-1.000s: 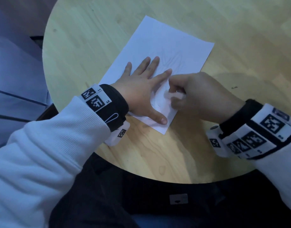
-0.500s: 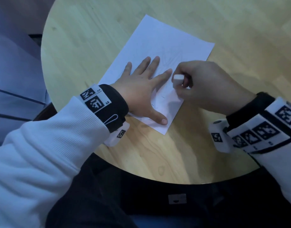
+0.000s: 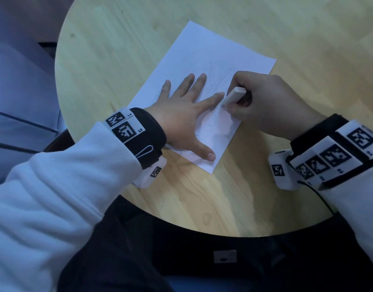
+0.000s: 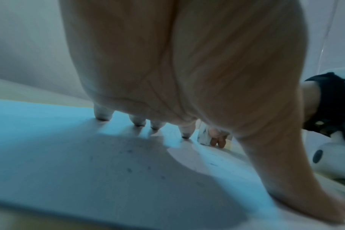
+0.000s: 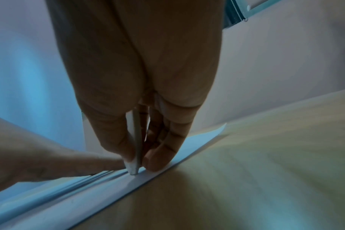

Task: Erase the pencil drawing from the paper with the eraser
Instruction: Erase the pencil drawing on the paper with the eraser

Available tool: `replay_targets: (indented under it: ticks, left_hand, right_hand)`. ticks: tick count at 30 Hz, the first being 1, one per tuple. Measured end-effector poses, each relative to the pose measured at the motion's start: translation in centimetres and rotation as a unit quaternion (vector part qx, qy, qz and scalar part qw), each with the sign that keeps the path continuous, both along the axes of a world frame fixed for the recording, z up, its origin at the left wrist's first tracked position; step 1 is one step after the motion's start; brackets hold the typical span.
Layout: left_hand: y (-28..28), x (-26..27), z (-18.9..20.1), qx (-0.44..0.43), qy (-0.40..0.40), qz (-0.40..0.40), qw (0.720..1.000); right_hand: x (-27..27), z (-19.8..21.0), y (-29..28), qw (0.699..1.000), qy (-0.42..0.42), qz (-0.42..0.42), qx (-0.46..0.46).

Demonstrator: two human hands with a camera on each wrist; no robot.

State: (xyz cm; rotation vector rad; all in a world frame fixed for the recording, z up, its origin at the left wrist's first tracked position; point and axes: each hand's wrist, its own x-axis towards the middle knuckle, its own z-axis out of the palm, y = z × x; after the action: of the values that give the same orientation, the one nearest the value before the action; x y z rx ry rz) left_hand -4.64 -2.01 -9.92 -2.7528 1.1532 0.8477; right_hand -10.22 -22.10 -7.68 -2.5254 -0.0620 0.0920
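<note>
A white sheet of paper [image 3: 202, 57] lies slanted on the round wooden table [image 3: 118, 49], with faint pencil lines near its middle and a few dark marks near its lower corner. My left hand [image 3: 187, 110] lies flat on the paper [image 4: 89, 163] with fingers spread, pressing it down. My right hand [image 3: 263, 102] pinches a white eraser [image 3: 233, 96] and holds its lower end on the paper just beside my left index fingertip. In the right wrist view the eraser [image 5: 136, 147] stands on edge between thumb and fingers, its tip on the sheet [image 5: 128, 183]. The paper buckles slightly between the hands.
The table's dark front rim [image 3: 223, 232] curves just before my dark-clothed lap. Bare wood [image 3: 202, 197] lies between the paper and that rim. At the left, beyond the table, is a pale blue-grey surface [image 3: 19, 91].
My right hand has moved the eraser up the sheet, from the gap by my left thumb to beside my left index fingertip. The left hand has stayed flat on the paper.
</note>
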Motion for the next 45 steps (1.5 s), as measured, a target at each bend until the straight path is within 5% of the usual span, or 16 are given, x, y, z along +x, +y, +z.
replay_targets:
  ticks: [7,12,16,21,26,30,34,45]
  left_hand:
    - [-0.1,0.1,0.2,-0.014,0.019,0.01,1.0]
    - [-0.1,0.2,0.2,0.003,0.01,0.006,1.0]
    - [-0.1,0.1,0.3,-0.007,0.017,0.007,1.0]
    - [-0.3,0.1,0.3,-0.003,0.014,0.011,1.0]
    - [-0.1,-0.1,0.3,-0.007,0.02,0.013,1.0]
    - [-0.2,-0.1,0.3,-0.003,0.021,0.011,1.0]
    - [0.0,-0.2,0.3,-0.006,0.016,0.011,1.0]
    - [0.4,0.0,1.5,0.009,0.022,0.005,1.0]
  right_hand:
    - [-1.8,-0.4,2.9,0.993,0.031,0.11,-0.023]
    - [0.2,-0.2,0.9,0.998,-0.037,0.019,-0.042]
    - [-1.9,-0.6,3.2,0.992,0.022,0.114,-0.04]
    - [-0.2,-0.1,1.8,0.998,-0.028,0.043,-0.046]
    - [-2.2,0.2,3.8,0.992,0.038,0.12,-0.027]
    - [-0.7,0.0,2.0,0.997,-0.023,0.041,-0.06]
    - [-2.6,0.0,4.2,0.992,0.021,0.117,-0.041]
    - [-1.6,0.8,1.0,0.994,0.077,0.077,-0.006]
